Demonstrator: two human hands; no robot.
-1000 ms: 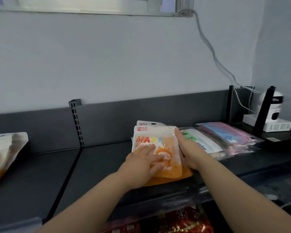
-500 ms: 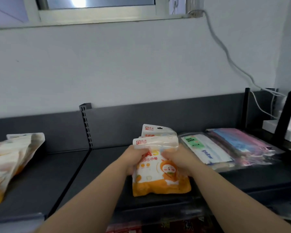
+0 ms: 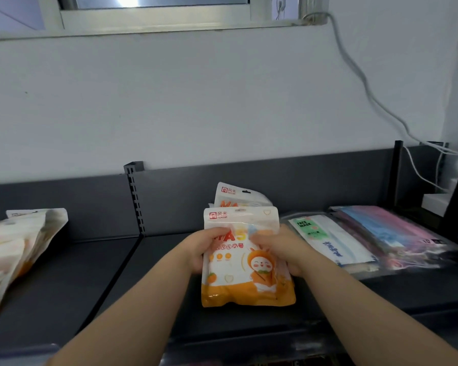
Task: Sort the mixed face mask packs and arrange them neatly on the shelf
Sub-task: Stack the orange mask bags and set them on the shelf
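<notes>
Orange mask pack (image 3: 245,272) pinched by left fingers (image 3: 216,233) and right fingers (image 3: 262,237)

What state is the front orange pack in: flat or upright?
Upright: orange pack faces the camera, left hand and right hand gripping its sides.

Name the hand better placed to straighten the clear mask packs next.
Right, probably. The right hand grips the orange pack on the edge nearest the clear mask packs; the left hand grips the far edge, with the pack between.
</notes>
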